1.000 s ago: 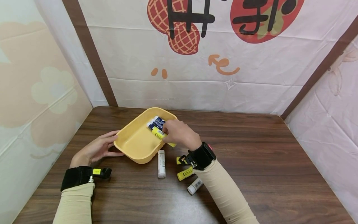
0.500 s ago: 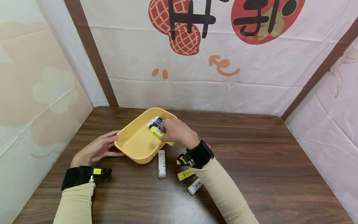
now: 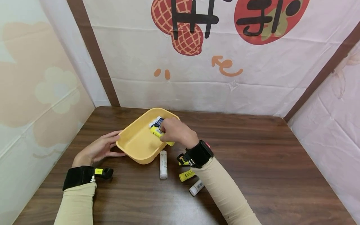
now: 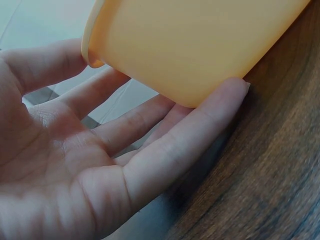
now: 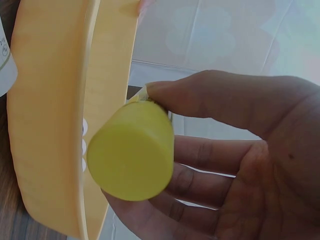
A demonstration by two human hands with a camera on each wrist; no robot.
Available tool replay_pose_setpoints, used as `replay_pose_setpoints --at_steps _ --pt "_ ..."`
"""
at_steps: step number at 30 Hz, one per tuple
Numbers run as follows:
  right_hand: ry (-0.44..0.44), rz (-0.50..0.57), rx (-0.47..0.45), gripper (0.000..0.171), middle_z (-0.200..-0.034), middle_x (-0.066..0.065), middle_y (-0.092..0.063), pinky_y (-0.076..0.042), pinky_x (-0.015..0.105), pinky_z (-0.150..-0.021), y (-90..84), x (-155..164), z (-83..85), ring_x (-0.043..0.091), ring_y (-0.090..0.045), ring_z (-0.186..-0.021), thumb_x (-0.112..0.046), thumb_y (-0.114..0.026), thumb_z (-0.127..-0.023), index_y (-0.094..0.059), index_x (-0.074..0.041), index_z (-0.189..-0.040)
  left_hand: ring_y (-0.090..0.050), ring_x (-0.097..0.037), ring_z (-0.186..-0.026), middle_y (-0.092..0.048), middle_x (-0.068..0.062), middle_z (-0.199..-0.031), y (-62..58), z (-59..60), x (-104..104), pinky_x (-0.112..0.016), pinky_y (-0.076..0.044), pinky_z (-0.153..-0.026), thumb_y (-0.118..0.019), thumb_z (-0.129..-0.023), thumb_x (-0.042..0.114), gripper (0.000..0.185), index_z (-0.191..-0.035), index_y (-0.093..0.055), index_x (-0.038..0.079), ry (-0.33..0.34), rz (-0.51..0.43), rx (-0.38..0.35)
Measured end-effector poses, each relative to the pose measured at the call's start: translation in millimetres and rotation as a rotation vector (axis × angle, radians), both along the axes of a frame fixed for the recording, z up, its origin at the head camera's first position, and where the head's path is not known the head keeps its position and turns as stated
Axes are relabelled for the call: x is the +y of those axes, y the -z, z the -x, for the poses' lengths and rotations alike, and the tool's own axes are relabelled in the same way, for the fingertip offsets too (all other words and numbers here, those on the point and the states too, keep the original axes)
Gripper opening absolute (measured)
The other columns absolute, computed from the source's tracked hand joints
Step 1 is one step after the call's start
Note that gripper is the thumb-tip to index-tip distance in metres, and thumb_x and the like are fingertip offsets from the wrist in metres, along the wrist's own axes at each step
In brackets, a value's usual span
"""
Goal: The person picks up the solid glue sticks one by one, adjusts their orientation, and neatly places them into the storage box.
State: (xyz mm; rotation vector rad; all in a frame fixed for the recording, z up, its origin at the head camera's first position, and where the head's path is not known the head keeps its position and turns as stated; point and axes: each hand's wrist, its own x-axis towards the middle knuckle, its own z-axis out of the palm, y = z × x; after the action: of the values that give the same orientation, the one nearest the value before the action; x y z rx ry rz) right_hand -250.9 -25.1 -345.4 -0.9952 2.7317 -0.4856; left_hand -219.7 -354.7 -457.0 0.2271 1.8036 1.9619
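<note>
My right hand (image 3: pixel 180 132) pinches a yellow glue stick (image 3: pixel 156 131) over the right side of a yellow plastic bin (image 3: pixel 137 144). In the right wrist view the glue stick's round yellow end (image 5: pixel 130 157) faces the camera, thumb on one side and fingers on the other. Beneath it, blue glue sticks with white caps (image 3: pixel 159 119) lie side by side inside the bin, partly covered by the hand. My left hand (image 3: pixel 97 150) rests against the bin's left end, fingers extended. Seen from the left wrist, the thumb touches the bin's wall (image 4: pixel 175 45) low down and another finger meets the rim.
A white glue stick (image 3: pixel 163 165) lies in front of the bin. Right of it, near my right forearm, are a yellow glue stick (image 3: pixel 187 175), another yellow one (image 3: pixel 184 163) mostly behind the wrist strap, and a white one (image 3: pixel 196 187). Printed cloth walls surround the brown table (image 3: pixel 253 150).
My right hand has shifted slightly left with the yellow glue stick, covering more of the blue ones. My left hand and the bin keep their places.
</note>
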Motion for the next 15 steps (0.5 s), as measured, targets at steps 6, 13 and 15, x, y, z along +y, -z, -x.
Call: replay_pose_setpoints --at_steps 6,13,15 --pt "-0.009 0.000 0.002 0.046 -0.062 -0.004 -0.025 -0.024 0.018 -0.051 -2.9 -3.2 3.5 0.009 -0.029 -0.053 -0.008 -0.072 -0.090 -0.039 -0.015 -0.059 -0.064 -0.003 -0.121 -0.061 0.016 -0.135 -3.0 0.6 -0.3 -0.045 -0.063 -0.095 -0.040 -0.114 0.025 0.065 -0.166 -0.007 0.004 -0.014 -0.003 -0.001" --pt "-0.026 -0.007 0.007 0.052 -0.063 -0.004 -0.019 -0.019 0.019 -0.052 -2.6 -4.6 5.7 0.009 -0.021 -0.054 -0.006 -0.071 -0.090 -0.032 -0.017 -0.057 -0.064 -0.003 -0.121 -0.061 0.016 -0.135 -1.4 0.3 0.6 -0.045 -0.063 -0.095 -0.041 -0.114 0.025 0.065 -0.166 -0.008 0.005 -0.019 0.002 -0.011" --pt "-0.026 -0.002 0.003 0.052 -0.064 -0.004 -0.019 -0.018 0.019 -0.052 -1.8 -5.0 6.2 0.009 -0.020 -0.055 -0.005 -0.070 -0.089 -0.031 -0.017 -0.057 -0.064 -0.003 -0.121 -0.061 0.016 -0.135 -0.7 0.2 0.8 -0.045 -0.063 -0.095 -0.041 -0.114 0.025 0.065 -0.166 -0.008 0.005 -0.019 -0.002 -0.012"
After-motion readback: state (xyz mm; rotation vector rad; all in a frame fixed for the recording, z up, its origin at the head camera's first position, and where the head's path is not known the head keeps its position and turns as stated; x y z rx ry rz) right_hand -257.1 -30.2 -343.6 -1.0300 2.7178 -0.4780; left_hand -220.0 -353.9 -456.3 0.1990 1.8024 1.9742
